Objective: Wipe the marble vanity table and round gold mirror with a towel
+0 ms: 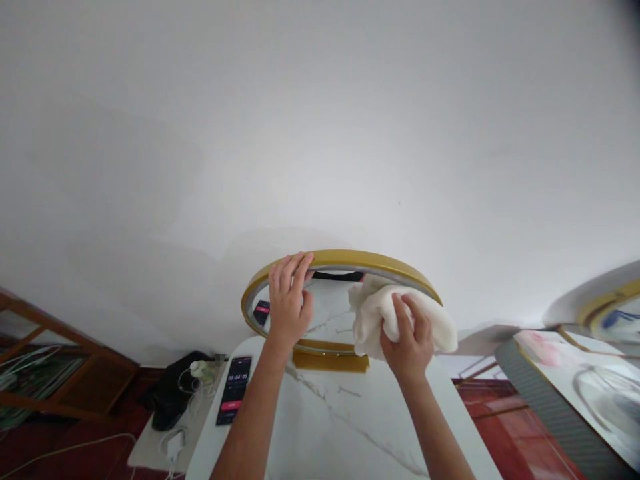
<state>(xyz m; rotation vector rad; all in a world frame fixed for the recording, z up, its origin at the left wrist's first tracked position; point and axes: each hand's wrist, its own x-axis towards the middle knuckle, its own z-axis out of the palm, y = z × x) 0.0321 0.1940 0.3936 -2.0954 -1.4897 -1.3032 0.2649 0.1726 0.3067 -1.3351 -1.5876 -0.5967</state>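
Gold-framed mirror (327, 303) stands at far end of the white marbled table (345, 417), nr the wall (320, 133), w/ L hand (290, 308) on its upper L side, fingers a bit spread over the top rim & thumb apart in front of the glass. R hand (411, 337) has a bunched white cloth (373, 317) pinched btwn thumb & fingers, held at the mirror's R side & hiding part of glass + rim. Phone (235, 390) w/ timer on lies on table's L edge, beside L forearm.
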